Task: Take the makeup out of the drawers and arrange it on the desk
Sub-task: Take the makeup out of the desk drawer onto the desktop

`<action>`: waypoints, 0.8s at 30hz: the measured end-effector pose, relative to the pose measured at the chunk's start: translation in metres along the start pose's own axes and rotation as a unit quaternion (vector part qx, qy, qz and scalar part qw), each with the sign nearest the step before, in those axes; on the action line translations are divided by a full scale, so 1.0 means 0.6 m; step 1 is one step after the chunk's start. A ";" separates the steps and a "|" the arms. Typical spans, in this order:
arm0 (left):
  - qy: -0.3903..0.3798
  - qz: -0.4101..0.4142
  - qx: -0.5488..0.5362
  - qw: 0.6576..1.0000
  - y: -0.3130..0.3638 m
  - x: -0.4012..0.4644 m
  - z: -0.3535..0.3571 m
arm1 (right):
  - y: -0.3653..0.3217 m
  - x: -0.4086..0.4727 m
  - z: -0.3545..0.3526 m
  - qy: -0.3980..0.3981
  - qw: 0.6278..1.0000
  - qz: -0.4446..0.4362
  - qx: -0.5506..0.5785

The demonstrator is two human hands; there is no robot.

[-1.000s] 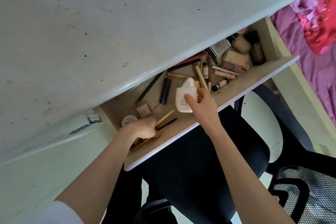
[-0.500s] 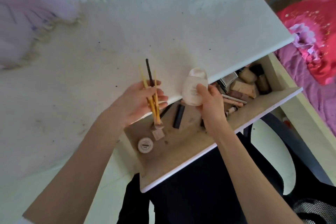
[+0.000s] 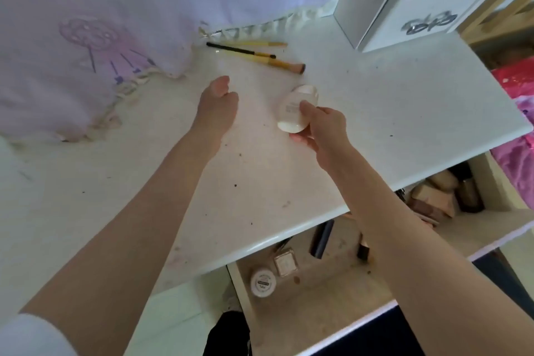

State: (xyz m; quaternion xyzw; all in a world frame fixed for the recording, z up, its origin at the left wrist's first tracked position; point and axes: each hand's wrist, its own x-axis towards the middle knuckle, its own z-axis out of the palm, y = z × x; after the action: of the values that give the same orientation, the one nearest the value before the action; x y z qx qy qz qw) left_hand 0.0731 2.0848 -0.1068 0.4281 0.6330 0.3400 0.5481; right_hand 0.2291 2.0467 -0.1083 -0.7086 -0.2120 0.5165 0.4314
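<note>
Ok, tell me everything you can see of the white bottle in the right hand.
The white bottle is a small, flattened oval flask of glossy plastic, with a rounded cap at its far end and faint grey print on its face, too blurred to read. It looks closed. The right hand grips it from the near side, thumb across the front, holding it low over the white desk; whether it touches the desk cannot be told.

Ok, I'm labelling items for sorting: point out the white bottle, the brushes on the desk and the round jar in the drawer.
white bottle (image 3: 294,107), head view, on its front label.
brushes (image 3: 260,55), head view, on a yellow handle.
round jar (image 3: 263,282), head view, on its lid.
</note>
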 end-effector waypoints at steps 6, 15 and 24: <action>-0.014 0.218 0.570 0.792 -0.093 0.004 -0.022 | -0.014 0.018 0.028 -0.026 0.999 -0.028 -0.022; 0.035 0.261 0.601 0.754 -0.117 -0.002 -0.018 | -0.049 0.064 0.089 0.022 0.993 -0.093 -0.063; 0.061 0.274 0.590 0.757 -0.118 -0.004 -0.017 | -0.028 0.091 0.127 0.009 0.907 -0.272 -0.320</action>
State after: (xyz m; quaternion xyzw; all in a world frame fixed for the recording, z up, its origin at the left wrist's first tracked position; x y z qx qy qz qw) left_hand 0.0514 2.0543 -0.1679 0.8001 0.5962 0.0600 0.0299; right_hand 0.1822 2.1267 -0.1316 -0.7279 -0.5468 0.2773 0.3072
